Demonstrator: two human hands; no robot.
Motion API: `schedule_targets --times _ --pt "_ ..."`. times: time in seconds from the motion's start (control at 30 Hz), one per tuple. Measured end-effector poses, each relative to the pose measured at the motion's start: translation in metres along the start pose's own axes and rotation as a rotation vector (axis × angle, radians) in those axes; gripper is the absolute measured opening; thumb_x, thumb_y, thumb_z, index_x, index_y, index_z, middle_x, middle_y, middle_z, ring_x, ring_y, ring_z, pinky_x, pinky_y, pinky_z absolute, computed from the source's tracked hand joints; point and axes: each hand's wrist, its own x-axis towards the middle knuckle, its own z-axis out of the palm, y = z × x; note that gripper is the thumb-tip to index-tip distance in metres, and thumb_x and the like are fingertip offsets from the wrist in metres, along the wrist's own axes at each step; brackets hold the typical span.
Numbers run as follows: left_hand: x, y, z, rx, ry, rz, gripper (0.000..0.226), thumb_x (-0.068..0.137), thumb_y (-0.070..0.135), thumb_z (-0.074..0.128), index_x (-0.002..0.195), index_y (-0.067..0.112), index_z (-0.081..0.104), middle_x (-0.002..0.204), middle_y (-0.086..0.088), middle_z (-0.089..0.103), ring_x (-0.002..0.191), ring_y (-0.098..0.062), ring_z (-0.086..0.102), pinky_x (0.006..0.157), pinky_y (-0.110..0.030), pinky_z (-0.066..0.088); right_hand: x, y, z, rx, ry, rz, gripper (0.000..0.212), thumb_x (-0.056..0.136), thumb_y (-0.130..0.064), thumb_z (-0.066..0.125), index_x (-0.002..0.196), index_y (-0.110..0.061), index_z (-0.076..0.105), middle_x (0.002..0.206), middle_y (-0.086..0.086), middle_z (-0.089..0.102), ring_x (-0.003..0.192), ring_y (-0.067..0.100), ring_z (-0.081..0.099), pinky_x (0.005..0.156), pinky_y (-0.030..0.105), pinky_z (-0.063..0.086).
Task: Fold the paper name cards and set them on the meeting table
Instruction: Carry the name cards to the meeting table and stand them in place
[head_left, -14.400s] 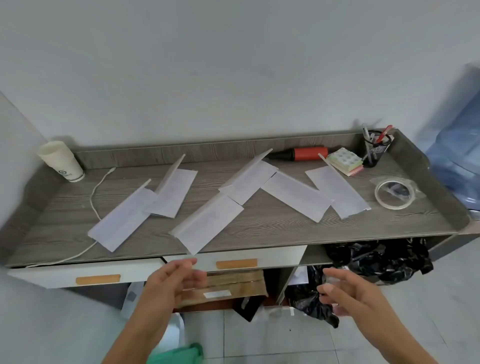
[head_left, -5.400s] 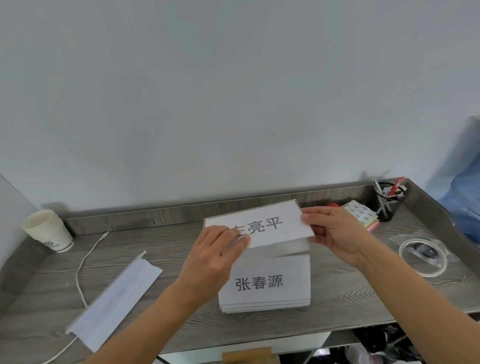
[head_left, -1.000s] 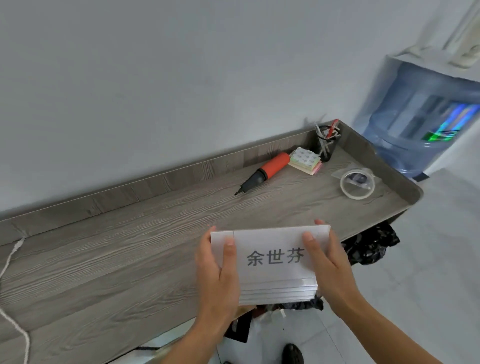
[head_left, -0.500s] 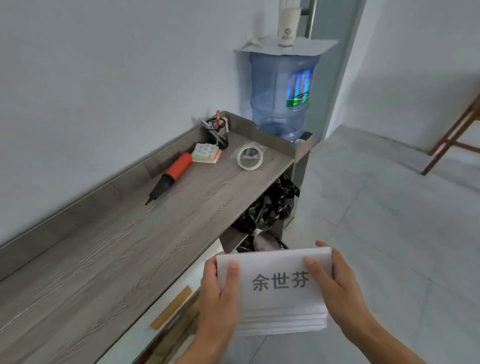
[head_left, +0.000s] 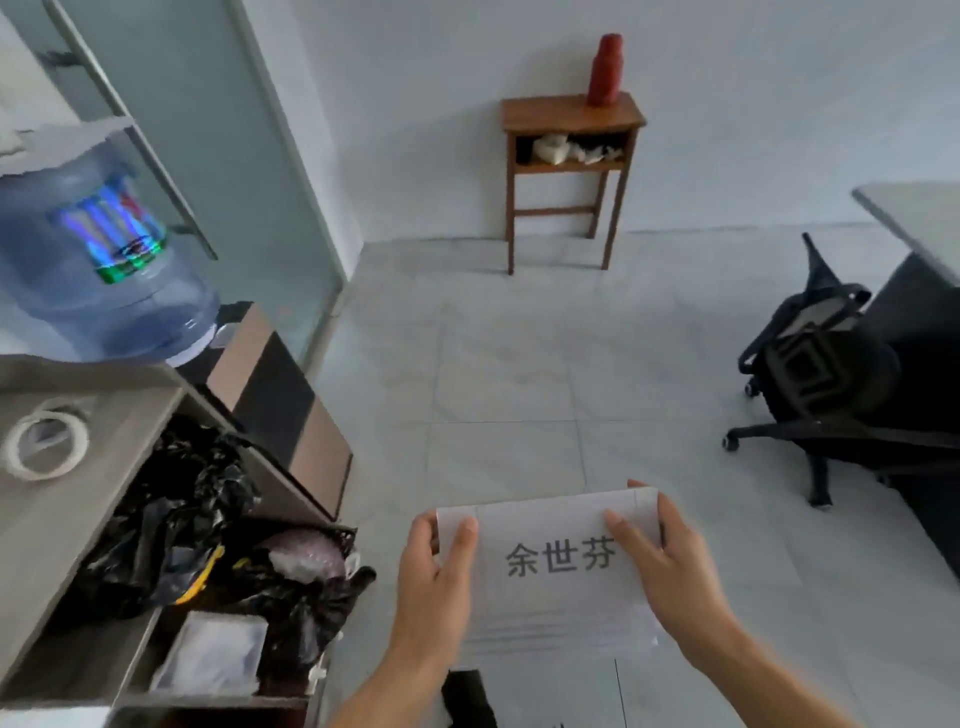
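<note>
Name cards (head_left: 556, 571), folded and stacked with printed characters facing up on the top one, sit between both my hands in front of my chest: my left hand (head_left: 434, 582) clasps the stack's left edge with the thumb laid over the top card, and my right hand (head_left: 670, 566) clasps the right edge the same way. A second ago I was facing the grey side desk (head_left: 67, 499) where the folding was done; now I have turned away from it, so it lies off to my left with only its end and the tape roll (head_left: 44, 444) showing, and open floor is ahead. I take that to mean folding is finished and what remains is carrying and setting out. A pale tabletop edge (head_left: 914, 223) at the far right may be the meeting table, though I cannot be sure. A black office chair (head_left: 826, 374) stands just beside it and could block my approach; the small wooden stand (head_left: 571, 124) with a red bottle (head_left: 605, 70) by the wall and the water jug (head_left: 104, 260) on my left are well clear.
</note>
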Motion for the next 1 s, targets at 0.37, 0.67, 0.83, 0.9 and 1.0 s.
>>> schedule_targets --times 0.37,0.67,0.83,0.9,1.0 --pt "0.106 0.060 0.205 0.142 -0.536 0.062 0.008 0.092 0.025 0.059 0.093 0.017 0.061 0.089 -0.004 0.071 0.078 -0.016 0.069 0.063 -0.028 0.052 0.065 -0.002 -0.130 0.192 0.536 0.098 0.033 0.089 -0.020 0.063 0.121 -0.020 0.052 0.095 0.006 0.068 0.070 0.012 0.070 0.050 0.014 0.051" --pt "0.104 0.073 0.374 0.327 -0.976 0.071 0.014 0.088 0.036 0.061 0.094 0.024 0.064 0.094 -0.006 0.072 0.089 -0.026 0.069 0.074 -0.049 0.060 0.060 0.029 -0.234 0.318 0.938 0.200 0.030 0.086 -0.024 0.068 0.115 -0.025 0.059 0.096 0.004 0.072 0.076 0.012 0.072 0.059 0.024 0.055" --pt "0.076 0.066 0.476 0.374 -1.081 0.070 0.018 0.082 0.042 0.063 0.092 0.027 0.065 0.094 -0.005 0.073 0.090 -0.027 0.069 0.075 -0.051 0.059 0.067 0.062 -0.315 0.398 1.052 0.230 0.032 0.083 -0.023 0.070 0.114 -0.023 0.062 0.095 0.005 0.075 0.084 0.021 0.073 0.070 0.036 0.058" --pt "0.062 0.066 0.520 0.369 -1.088 0.071 0.015 0.086 0.037 0.063 0.094 0.025 0.064 0.095 -0.006 0.072 0.088 -0.026 0.070 0.073 -0.047 0.060 0.074 0.072 -0.355 0.420 1.063 0.219 0.028 0.084 -0.021 0.070 0.111 -0.023 0.063 0.092 0.006 0.075 0.081 0.021 0.073 0.066 0.034 0.058" --pt "0.040 0.072 0.584 0.377 -1.090 0.084 0.012 0.088 0.032 0.062 0.096 0.023 0.063 0.096 -0.007 0.072 0.088 -0.026 0.069 0.074 -0.047 0.060 0.082 0.080 -0.418 0.424 1.075 0.209 0.029 0.084 -0.021 0.070 0.112 -0.022 0.062 0.090 0.008 0.075 0.078 0.021 0.074 0.070 0.041 0.060"
